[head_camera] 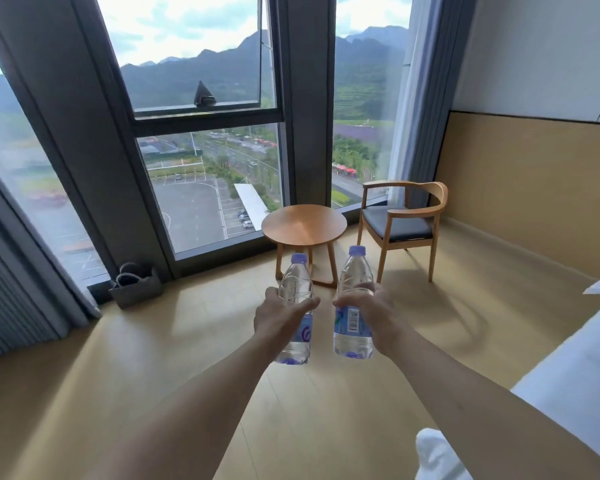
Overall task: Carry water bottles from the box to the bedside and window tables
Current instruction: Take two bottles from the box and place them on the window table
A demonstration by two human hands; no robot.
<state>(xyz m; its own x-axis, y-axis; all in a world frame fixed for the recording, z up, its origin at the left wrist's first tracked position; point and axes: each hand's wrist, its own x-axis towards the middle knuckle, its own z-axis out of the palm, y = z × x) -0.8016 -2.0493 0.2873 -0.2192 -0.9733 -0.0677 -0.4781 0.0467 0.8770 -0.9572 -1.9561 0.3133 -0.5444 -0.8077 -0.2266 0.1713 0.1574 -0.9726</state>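
From the head camera I have both arms stretched out ahead over the wooden floor (174, 341), each carrying 1 water bottle upright. My left hand (279, 318) is wrapped closed around the middle of the left bottle (296, 289), fingers curled over its front so the label is mostly covered. My right hand (368, 315) is closed the same way on the right bottle (355, 271), thumb across the front just above the barcode. Both bottles have purple caps and look full; they hang side by side, near each other but apart.

Straight beyond them stands the round wooden window table (303, 223), its top bare, close against the tall window (208, 188). A wooden armchair (404, 220) with a dark seat sits just right of the table, angled toward it. To the left, by the window base, a grey basket (136, 285) rests on the floor beside the curtain (25, 289). White bedding (575, 375) fills my lower right edge. The floor between me and the table is open.
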